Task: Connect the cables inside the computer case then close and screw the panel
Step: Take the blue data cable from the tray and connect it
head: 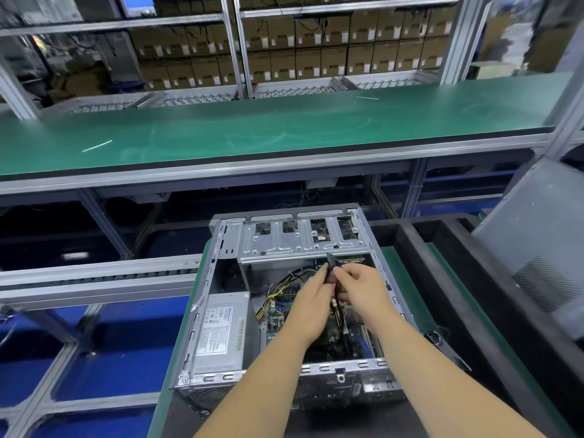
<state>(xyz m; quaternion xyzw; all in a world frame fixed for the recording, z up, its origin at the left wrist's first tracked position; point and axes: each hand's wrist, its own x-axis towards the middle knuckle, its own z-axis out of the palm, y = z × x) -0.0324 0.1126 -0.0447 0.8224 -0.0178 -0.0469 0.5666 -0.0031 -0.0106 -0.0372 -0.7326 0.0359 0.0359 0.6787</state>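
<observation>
An open grey metal computer case (221,311) is laid on its side on a narrow green-matted worktop (395,267), its opening facing up. Inside, a silver power supply box (221,330) is set at the case's left wall, with a green circuit board (278,317) beside it and a perforated metal drive cage (300,238) along the far edge. A bundle of thin black cables (336,306) is pinched above the board by the left hand (313,308) and the right hand (363,292), both grips closed around it, fingertips nearly touching. A grey vented side panel (537,248) is leaned at the right, apart from the case.
</observation>
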